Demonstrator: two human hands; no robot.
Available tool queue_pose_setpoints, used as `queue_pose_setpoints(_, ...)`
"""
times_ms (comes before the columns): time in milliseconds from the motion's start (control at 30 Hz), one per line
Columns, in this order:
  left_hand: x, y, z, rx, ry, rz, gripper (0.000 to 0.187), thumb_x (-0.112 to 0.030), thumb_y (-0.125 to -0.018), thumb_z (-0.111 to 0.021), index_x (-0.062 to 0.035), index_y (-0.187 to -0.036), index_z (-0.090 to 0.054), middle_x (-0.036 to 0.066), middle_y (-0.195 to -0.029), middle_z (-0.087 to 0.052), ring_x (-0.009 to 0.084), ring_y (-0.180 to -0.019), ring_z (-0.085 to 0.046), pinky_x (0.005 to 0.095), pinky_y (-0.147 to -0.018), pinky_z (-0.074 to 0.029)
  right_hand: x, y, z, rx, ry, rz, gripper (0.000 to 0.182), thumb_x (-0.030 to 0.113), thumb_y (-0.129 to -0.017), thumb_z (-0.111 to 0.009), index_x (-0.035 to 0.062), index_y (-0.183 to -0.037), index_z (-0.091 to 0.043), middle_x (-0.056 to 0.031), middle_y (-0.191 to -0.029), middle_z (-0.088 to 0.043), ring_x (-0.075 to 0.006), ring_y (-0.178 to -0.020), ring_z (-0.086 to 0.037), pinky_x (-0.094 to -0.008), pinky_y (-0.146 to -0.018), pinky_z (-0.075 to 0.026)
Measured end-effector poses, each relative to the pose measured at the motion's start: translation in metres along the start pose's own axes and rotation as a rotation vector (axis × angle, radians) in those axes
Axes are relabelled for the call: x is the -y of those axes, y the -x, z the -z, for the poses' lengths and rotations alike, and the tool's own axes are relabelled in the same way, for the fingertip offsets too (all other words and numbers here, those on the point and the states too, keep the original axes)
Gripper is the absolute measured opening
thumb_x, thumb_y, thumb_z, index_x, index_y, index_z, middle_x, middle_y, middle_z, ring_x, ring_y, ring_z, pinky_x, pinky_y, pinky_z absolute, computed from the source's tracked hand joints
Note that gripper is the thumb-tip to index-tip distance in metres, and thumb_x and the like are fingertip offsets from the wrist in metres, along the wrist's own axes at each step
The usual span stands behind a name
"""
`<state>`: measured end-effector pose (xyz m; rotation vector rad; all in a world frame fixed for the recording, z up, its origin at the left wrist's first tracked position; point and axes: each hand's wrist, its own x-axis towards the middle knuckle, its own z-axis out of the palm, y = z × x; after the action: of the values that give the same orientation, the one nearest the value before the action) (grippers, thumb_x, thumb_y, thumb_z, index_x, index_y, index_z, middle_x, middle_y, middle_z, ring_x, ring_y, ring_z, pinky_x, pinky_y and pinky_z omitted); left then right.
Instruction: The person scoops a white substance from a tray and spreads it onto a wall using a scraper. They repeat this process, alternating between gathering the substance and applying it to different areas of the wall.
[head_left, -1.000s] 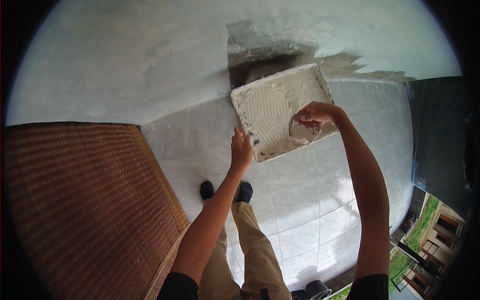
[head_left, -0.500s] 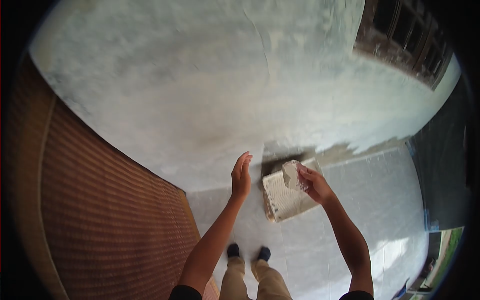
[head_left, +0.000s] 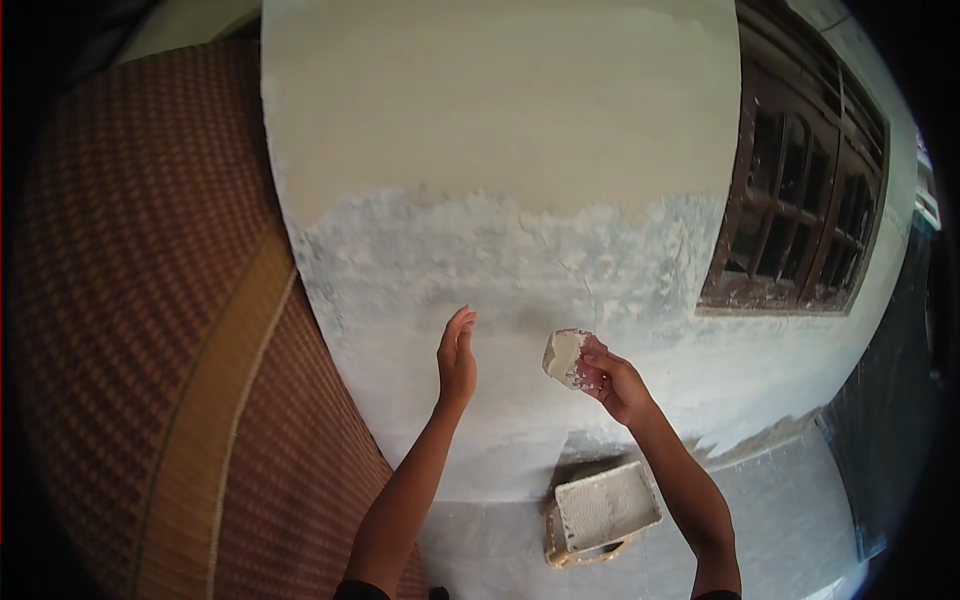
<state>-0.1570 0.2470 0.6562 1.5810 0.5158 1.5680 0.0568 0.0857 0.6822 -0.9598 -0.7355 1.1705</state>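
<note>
My right hand (head_left: 625,392) grips a flat reddish putty spreader (head_left: 575,360), its left part coated in pale putty. The spreader is held up in front of the wall (head_left: 480,380). My left hand (head_left: 457,362) is raised to the left of it, fingers stretched upward and holding nothing. Below my right hand, a white ribbed tray (head_left: 608,508) smeared with putty rests on a yellowish support (head_left: 555,550) near the foot of the wall. The wall is smooth cream above, with patchy grey-white plaster lower down.
A woven brown mat (head_left: 150,240) with a tan band stands along the left side. To the right, a brown wooden window (head_left: 800,200) is set in the wall. Grey tiles (head_left: 740,540) cover the floor, and a dark panel (head_left: 885,360) stands at the far right.
The view has tilted up, showing more of the upper wall and window. The tray now appears lower in view. My right hand still holds the spreader; my left hand remains raised.
</note>
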Motion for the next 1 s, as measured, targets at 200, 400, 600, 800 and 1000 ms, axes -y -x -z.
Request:
queue_pose_setpoints(200,-0.037,-0.063,0.066,-0.002,-0.084,-0.080,0.044,-0.027,-0.104,-0.034,-0.0013,-0.138,-0.045,0.015,-0.132,-0.053,0.0248,-0.127,-0.048,0.0390,-0.109,-0.036,0.020,-0.034,-0.090,0.064,0.002,0.064,0.040,0.010,-0.088,-0.063,0.0023,-0.126,-0.055,-0.0056,-0.111,-0.063,-0.0154,-0.098,-0.064,-0.0320,-0.086,-0.055)
queue_pose_setpoints(400,-0.058,-0.114,0.147,-0.030,-0.098,-0.191,0.041,-0.023,-0.104,-0.036,-0.0019,-0.138,-0.046,0.015,-0.131,-0.055,0.0243,-0.124,-0.050,0.0365,-0.106,-0.037,0.007,-0.057,-0.185,0.098,0.009,0.108,0.037,0.011,-0.088,-0.061,0.0036,-0.124,-0.056,-0.0050,-0.110,-0.063,-0.0151,-0.098,-0.064,-0.0317,-0.084,-0.054)
queue_pose_setpoints(600,-0.052,-0.142,0.191,-0.068,-0.085,-0.265,0.035,-0.019,-0.105,-0.039,-0.0020,-0.134,-0.049,0.015,-0.128,-0.057,0.0235,-0.122,-0.052,0.0352,-0.105,-0.038,0.005,-0.082,-0.240,0.077,-0.001,0.101,0.036,0.012,-0.090,-0.059,0.0048,-0.125,-0.056,-0.0038,-0.108,-0.063,-0.0138,-0.096,-0.063,-0.0312,-0.083,-0.054)
queue_pose_setpoints(800,-0.027,-0.157,0.208,-0.129,-0.071,-0.271,0.034,-0.016,-0.104,-0.040,-0.0003,-0.132,-0.050,0.016,-0.126,-0.057,0.0241,-0.121,-0.053,0.0354,-0.106,-0.038,0.005,-0.120,-0.275,0.073,0.143,0.270,0.035,0.012,-0.092,-0.058,0.0023,-0.125,-0.059,-0.0032,-0.102,-0.065,-0.0129,-0.090,-0.063,-0.0286,-0.082,-0.051)
queue_pose_setpoints(1000,-0.005,-0.164,0.208,-0.144,-0.067,-0.276,0.032,-0.011,-0.102,-0.040,0.0002,-0.131,-0.050,0.015,-0.128,-0.055,0.0241,-0.123,-0.051,0.0356,-0.106,-0.037,0.015,-0.156,-0.320,-0.046,0.729,0.928,0.023,0.006,-0.093,-0.057,-0.0028,-0.113,-0.065,-0.0148,-0.104,-0.068,-0.0177,-0.091,-0.066,-0.0329,-0.083,-0.053)
